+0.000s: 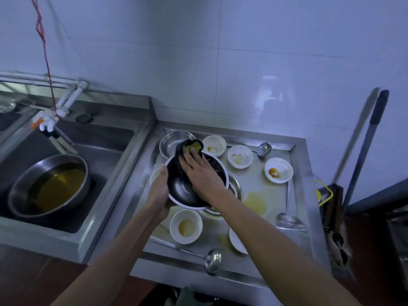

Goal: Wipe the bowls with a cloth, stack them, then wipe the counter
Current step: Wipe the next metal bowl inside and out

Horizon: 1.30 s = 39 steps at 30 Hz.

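**Dark bowl wiped above the steel counter**

The left hand (159, 191) grips the rim of a large black bowl with a white outside (187, 193), tilted above the stainless counter (271, 195); the right hand (199, 171), fingers straight and together, presses a dark crumpled cloth (187, 147) inside it; small white bowls (186, 226) hold yellow and orange residue; a steel pan (50, 184) in the sink holds yellowish liquid; bowls beneath the arms are partly hidden.

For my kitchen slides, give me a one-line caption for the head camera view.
Left hand holds a dark bowl while the right hand presses a cloth into it above a stained steel counter.
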Available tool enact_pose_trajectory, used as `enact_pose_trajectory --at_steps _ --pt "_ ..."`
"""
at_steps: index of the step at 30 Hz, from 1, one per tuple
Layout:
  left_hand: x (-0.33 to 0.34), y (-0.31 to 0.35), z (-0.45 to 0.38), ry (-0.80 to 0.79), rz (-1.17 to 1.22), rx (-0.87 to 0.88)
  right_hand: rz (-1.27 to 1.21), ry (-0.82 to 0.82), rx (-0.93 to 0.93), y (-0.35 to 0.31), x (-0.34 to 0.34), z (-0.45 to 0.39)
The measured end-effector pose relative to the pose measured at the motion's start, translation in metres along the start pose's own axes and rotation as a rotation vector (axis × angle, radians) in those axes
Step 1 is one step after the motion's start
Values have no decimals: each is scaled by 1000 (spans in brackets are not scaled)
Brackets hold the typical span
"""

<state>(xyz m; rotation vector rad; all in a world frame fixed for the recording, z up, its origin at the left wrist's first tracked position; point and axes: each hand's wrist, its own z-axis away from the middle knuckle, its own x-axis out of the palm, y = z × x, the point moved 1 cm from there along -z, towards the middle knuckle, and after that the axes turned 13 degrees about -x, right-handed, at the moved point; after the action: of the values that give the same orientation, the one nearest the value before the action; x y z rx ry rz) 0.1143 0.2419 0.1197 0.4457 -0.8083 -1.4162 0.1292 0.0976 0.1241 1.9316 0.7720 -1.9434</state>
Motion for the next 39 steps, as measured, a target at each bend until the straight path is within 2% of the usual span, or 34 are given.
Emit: enact_pose_trajectory --at_steps 3,6,11,14,18,21,24,27,31,36,39 --pt "6 0 2 31 -9 83 -6 29 109 1 2 2" --pt "9 1 2 132 -40 188 -54 84 257 2 11 3" --pt "12 -8 0 193 -187 319 -122 58 413 -8 25 16" --pt "12 -10 -1 197 -155 324 -282 32 329 -13 27 21" --pt "10 -6 -7 106 -128 157 -493 289 124 -20 15 21" --pt "8 1 -9 1 -113 62 -406 321 -37 -24 8 15" --pt "2 4 -11 1 -118 42 -183 243 -105 -13 10 2" --pt "1 3 -12 70 -126 122 -109 197 62 5 10 -8" --pt "7 10 -9 188 -201 328 -112 189 278 17 24 -7" --pt "12 8 -11 229 -320 477 -217 90 443 15 46 1" --pt "12 5 -20 179 -354 524 -335 -17 470 -1 54 -5"
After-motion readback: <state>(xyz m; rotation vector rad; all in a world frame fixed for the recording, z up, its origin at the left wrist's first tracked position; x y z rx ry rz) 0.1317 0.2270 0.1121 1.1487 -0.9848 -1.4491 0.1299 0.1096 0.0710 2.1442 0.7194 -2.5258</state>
